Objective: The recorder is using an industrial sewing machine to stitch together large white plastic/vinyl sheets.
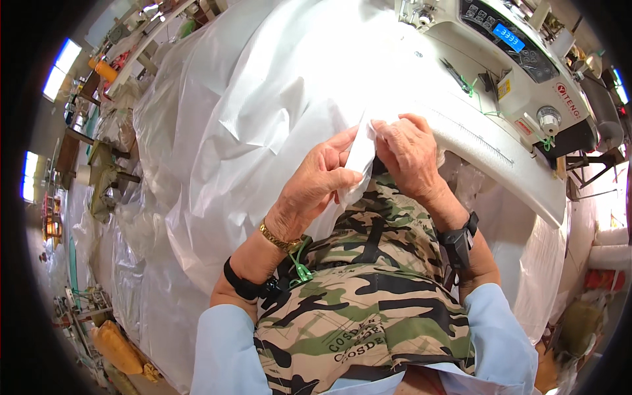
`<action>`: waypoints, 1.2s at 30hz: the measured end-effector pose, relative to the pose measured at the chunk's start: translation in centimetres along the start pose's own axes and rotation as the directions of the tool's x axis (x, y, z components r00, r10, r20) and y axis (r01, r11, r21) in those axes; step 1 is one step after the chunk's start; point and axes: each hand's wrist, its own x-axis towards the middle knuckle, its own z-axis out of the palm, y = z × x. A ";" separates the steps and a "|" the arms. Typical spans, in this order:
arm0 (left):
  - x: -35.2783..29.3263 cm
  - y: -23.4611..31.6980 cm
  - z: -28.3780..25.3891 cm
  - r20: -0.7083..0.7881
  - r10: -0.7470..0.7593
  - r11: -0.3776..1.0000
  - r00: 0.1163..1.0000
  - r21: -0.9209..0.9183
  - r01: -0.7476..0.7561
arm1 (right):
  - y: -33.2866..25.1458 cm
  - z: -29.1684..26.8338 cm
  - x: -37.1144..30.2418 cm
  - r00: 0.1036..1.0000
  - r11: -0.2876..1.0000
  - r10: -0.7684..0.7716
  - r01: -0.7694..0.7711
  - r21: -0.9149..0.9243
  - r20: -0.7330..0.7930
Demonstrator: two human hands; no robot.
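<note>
White fabric (263, 118) spreads over the work surface and hangs down to the left. My left hand (322, 171) pinches a narrow folded edge (359, 155) of this fabric between thumb and fingers. Close beside it, my right hand (407, 155) has its fingers closed on the upper end of the same fold. Both hands hold the fold in front of my body, at the near edge of the sewing machine bed (487, 141). Part of the fabric behind the fingers is hidden.
A white sewing machine (540, 85) with a lit blue display stands at the right. Thread snips (457, 76) with a green cord lie on its bed. Clear plastic sheeting (138, 263) hangs at the left. A camouflage apron (368, 289) covers my lap, with green thread near my left wrist.
</note>
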 end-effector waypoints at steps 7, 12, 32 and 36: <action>0.5 0.6 -0.1 -0.148 -0.046 0.981 0.988 0.182 0.073 | -0.3 0.3 -0.7 0.999 0.998 -0.037 0.036 -0.057 -0.008; 3.5 0.6 0.5 -0.271 0.092 0.927 0.958 0.374 0.017 | -0.6 0.6 -0.7 0.998 0.992 -0.054 0.052 -0.112 -0.013; 9.7 11.4 3.1 0.133 0.150 0.275 0.980 0.946 -0.170 | -2.3 17.6 9.2 0.942 0.633 0.333 -0.189 0.750 -0.044; 8.3 8.7 1.1 0.189 -0.056 -0.103 0.980 0.976 -0.194 | -3.8 16.0 6.1 0.883 0.276 0.051 -0.461 0.843 0.467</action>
